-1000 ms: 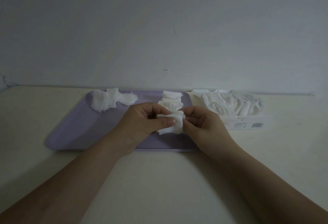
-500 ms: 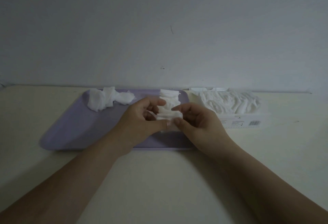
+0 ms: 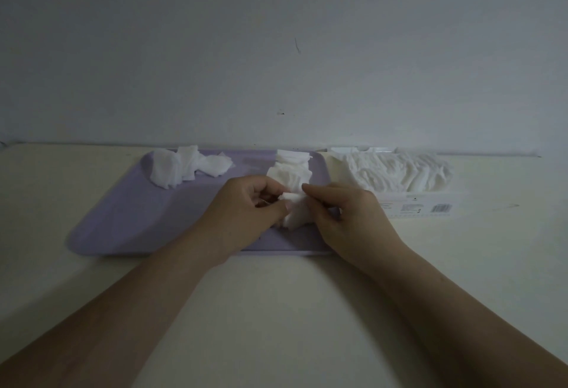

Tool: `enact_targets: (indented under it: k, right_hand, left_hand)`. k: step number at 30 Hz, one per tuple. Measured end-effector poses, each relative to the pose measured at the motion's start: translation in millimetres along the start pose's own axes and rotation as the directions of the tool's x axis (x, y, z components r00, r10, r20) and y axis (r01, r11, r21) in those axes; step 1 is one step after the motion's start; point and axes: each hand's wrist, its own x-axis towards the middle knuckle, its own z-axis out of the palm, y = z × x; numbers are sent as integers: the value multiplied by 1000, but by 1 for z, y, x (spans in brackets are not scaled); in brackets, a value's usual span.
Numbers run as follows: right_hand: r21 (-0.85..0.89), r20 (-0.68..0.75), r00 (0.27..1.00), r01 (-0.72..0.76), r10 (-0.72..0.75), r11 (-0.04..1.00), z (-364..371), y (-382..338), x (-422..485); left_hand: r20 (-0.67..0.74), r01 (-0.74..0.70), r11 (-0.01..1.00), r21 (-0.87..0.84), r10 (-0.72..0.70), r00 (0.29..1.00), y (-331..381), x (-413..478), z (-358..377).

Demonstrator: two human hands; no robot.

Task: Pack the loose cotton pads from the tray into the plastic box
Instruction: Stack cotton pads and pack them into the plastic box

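Observation:
A lilac tray (image 3: 129, 221) lies on the cream table against the wall. Over its right part, my left hand (image 3: 246, 215) and my right hand (image 3: 347, 212) together pinch a small bunch of white cotton pads (image 3: 295, 214). Just behind the hands a loose row of pads (image 3: 290, 171) runs to the tray's far edge. Another pile of pads (image 3: 184, 164) lies in the tray's far left corner. The clear plastic box (image 3: 415, 206) stands right of the tray, filled with upright pads (image 3: 396, 174).
The wall rises directly behind the tray and box. A barcode label (image 3: 441, 208) faces me on the box's front. Bare table surface (image 3: 507, 249) stretches to the right of the box and in front of the tray.
Both hands have kept working the same bunch of pads over the tray, shifting their fingers around it; the bunch now hangs lower between the thumbs. The view has dipped slightly.

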Motion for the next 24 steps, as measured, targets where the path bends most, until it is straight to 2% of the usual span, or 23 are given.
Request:
enact_targets:
  k: [5,10,14,17,20,22,24]
  right_hand:
    - [2,13,990,-137,137,991,-1,-3,-1]
    - [54,-30,983,-180,181,982,-2,-6,0]
    - [23,10,987,-161,161,987,1,-5,-1]
    - [7,33,986,-161,161,987,3,-6,-1]
    - [79,25,969,-246,245,966,1,-9,1]
    - [110,33,966,-259,257,959,1,-7,1]
    - [119,0,966,-257,259,959,4,-6,1]
  left_hand:
    - [4,35,998,-54,-35,999,2,0,-2]
    - [60,12,1000,21,-14,998,5,-2,0]
    - [23,4,998,60,-5,1000,6,-3,-1]
    - [42,-12,999,40,11,999,6,-3,-2]
    - [86,-28,1000,9,27,996,11,-5,0]
    - [19,-48,999,15,48,999,12,-3,0]
    - [-137,-112,984,135,130,982,7,4,-2]
